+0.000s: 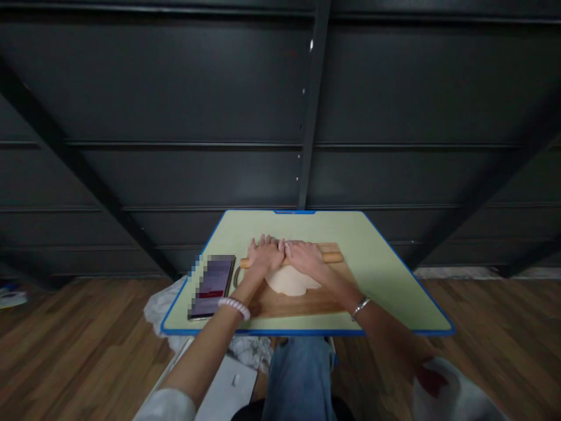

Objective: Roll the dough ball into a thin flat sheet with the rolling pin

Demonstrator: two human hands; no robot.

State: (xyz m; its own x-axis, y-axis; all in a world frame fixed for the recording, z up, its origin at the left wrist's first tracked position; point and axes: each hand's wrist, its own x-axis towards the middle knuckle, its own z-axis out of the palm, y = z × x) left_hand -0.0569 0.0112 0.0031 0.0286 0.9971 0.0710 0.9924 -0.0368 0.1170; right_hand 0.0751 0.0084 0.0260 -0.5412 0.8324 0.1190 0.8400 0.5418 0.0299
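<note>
A wooden rolling pin (333,257) lies crosswise over a flattened sheet of pale dough (287,282) on a wooden cutting board (302,308). My left hand (266,255) is closed over the pin left of its middle, fingers reaching past its far side. Beside it, my right hand (304,255) presses on the pin, fingers close together and curved over it. The two hands nearly touch at the thumbs. Both hide the pin's middle and the far part of the dough. The dough's near edge is uneven, with a rounded bulge toward me.
The board rests on a small pale-green table with a blue rim (403,304). Left of the board lies a phone (213,286), partly pixelated. A cord loop (236,277) sits at the board's left edge. Dark metal panels (219,88) stand behind the table.
</note>
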